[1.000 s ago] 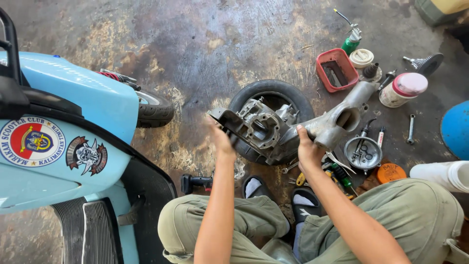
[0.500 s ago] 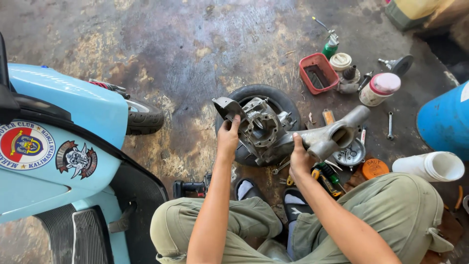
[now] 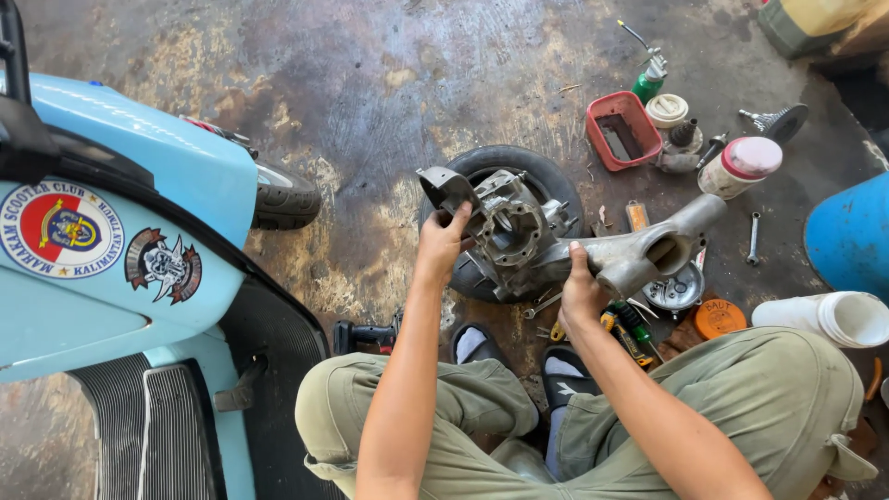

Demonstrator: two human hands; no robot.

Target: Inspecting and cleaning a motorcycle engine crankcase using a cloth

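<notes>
While the person squats on the floor [image 3: 370, 83], both hands grip one grey engine casing [image 3: 546, 243] lying on one black tyre [image 3: 546, 176]: left hand [image 3: 443, 239] clasps its rim, right hand [image 3: 580, 294] its arm. One blue scooter [image 3: 120, 250] stands alongside; one red tray [image 3: 622, 130] lies beyond.

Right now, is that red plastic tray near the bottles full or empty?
Empty, as far as shows: the red tray sits upright on the floor, its dark, grimy bottom bare.

Stained concrete floor [image 3: 370, 83] carries tyre [image 3: 546, 181], red tray [image 3: 597, 139], spanner [image 3: 753, 238].
</notes>
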